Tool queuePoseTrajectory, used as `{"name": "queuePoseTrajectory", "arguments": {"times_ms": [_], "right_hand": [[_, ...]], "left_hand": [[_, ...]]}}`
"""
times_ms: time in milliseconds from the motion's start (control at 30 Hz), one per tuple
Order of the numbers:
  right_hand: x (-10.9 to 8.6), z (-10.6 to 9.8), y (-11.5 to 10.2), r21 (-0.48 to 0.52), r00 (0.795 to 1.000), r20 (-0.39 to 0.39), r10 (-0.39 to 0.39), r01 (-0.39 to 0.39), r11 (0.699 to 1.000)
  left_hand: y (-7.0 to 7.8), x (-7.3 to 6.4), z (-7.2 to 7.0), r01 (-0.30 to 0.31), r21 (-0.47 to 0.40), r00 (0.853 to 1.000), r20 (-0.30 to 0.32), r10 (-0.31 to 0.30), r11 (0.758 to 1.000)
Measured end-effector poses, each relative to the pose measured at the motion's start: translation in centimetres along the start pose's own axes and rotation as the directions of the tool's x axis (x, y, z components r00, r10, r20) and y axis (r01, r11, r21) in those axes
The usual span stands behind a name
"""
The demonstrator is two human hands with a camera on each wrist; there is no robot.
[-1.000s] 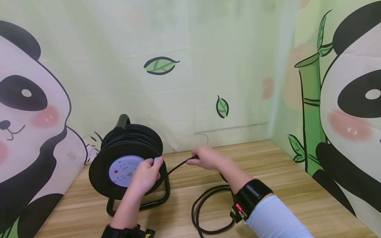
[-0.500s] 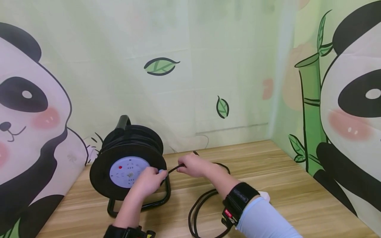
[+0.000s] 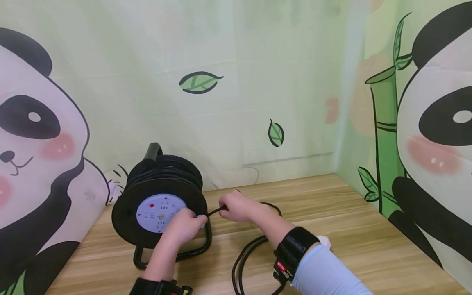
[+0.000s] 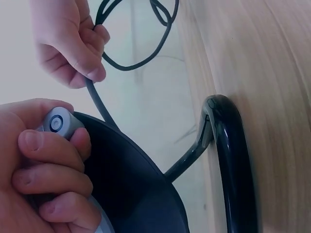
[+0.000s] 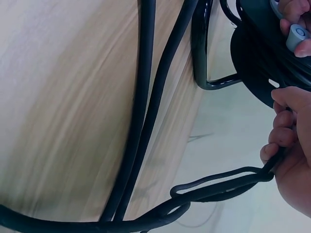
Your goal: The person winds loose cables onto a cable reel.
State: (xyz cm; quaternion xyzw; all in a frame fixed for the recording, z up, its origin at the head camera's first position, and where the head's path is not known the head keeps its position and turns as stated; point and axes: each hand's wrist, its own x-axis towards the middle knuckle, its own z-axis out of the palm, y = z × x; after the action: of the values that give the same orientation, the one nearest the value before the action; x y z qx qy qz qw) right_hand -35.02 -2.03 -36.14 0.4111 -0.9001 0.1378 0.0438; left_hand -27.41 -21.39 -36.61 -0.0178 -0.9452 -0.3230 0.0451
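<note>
A black cable reel [image 3: 123, 219] with a pale lilac socket panel [image 3: 151, 217] stands on its tube frame at the left of the table. My left hand [image 3: 182, 225] grips a grey cylindrical knob [image 4: 65, 124] at the right side of the reel's face, its fingers curled around it. Just right of the reel, my right hand [image 3: 237, 206] holds the black cable [image 4: 99, 102], which runs from the fist to the reel. More of that cable trails out behind the right hand, seen in the right wrist view as loose strands [image 5: 214, 187].
Loops of cable [image 3: 237, 264] lie on the wooden table [image 3: 313, 196] below my right forearm. A small white object [image 3: 325, 241] shows behind that forearm. The reel's black frame [image 4: 233, 160] rests on the table. A panda-printed curtain [image 3: 239, 82] surrounds the back and sides.
My left hand has moved down and right with the knob, and the socket panel has turned clockwise. My right hand has come left toward the reel with the cable.
</note>
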Motion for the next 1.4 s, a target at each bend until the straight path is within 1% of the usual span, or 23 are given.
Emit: {"name": "queuePoseTrajectory", "arguments": {"times_ms": [100,200,300,400,467,600,700,833,1000,1167,1200,1300,1400], "right_hand": [[-0.2,-0.2,0.1,-0.006,1.0,0.011,0.02,-0.02,1.0],[-0.6,-0.6,0.5,-0.033,0.999,0.023,0.048,-0.047,0.998],[-1.1,-1.4,1.4,-0.12,0.995,0.012,0.095,-0.093,0.988],[-1.9,-2.3,2.7,-0.219,0.991,-0.013,0.136,-0.136,0.966],[-2.4,-2.7,3.5,-0.262,0.988,-0.026,0.15,-0.151,0.953],[-3.1,-3.2,4.5,-0.281,0.986,-0.041,0.16,-0.165,0.945],[-3.5,-3.5,5.0,-0.295,0.981,-0.074,0.18,-0.194,0.936],[-3.9,-4.2,5.5,-0.31,0.972,-0.119,0.203,-0.231,0.922],[-4.3,-5.2,6.2,-0.37,0.958,-0.174,0.229,-0.279,0.886],[-4.9,-6.2,7.5,-0.385,0.94,-0.217,0.262,-0.329,0.862],[-5.1,-6.5,7.9,-0.378,0.934,-0.227,0.276,-0.346,0.859],[-5.8,-7.3,9.1,-0.368,0.905,-0.274,0.327,-0.412,0.833],[-6.6,-8.1,10.1,-0.376,0.888,-0.305,0.344,-0.444,0.813]], "left_hand": [[0.0,0.0,0.2,0.009,0.028,1.0,-0.012,-0.008,1.0],[0.0,0.0,0.3,0.005,0.065,1.0,-0.021,-0.004,0.998],[-0.2,0.0,0.3,0.009,0.109,1.0,-0.011,-0.008,0.994],[-0.5,0.0,0.2,0.015,0.153,1.0,0.011,-0.017,0.988],[-0.6,-0.1,-0.1,0.013,0.171,1.0,0.025,-0.017,0.985],[-0.6,-0.2,-0.2,0.003,0.16,0.999,0.043,-0.01,0.987],[-0.5,-0.2,-0.2,0.008,0.145,0.998,0.053,-0.016,0.989],[-0.3,-0.1,-0.2,0.021,0.145,0.998,0.05,-0.029,0.989],[-0.1,0.0,-0.2,0.02,0.14,0.999,0.045,-0.027,0.99],[-0.1,0.1,-0.2,0.014,0.149,0.999,0.044,-0.021,0.989],[-0.1,0.1,-0.2,0.015,0.153,0.999,0.046,-0.022,0.988],[-0.3,0.1,-0.2,0.021,0.165,0.998,0.048,-0.029,0.986],[-0.4,0.1,-0.2,0.026,0.162,0.998,0.049,-0.034,0.986]]}}
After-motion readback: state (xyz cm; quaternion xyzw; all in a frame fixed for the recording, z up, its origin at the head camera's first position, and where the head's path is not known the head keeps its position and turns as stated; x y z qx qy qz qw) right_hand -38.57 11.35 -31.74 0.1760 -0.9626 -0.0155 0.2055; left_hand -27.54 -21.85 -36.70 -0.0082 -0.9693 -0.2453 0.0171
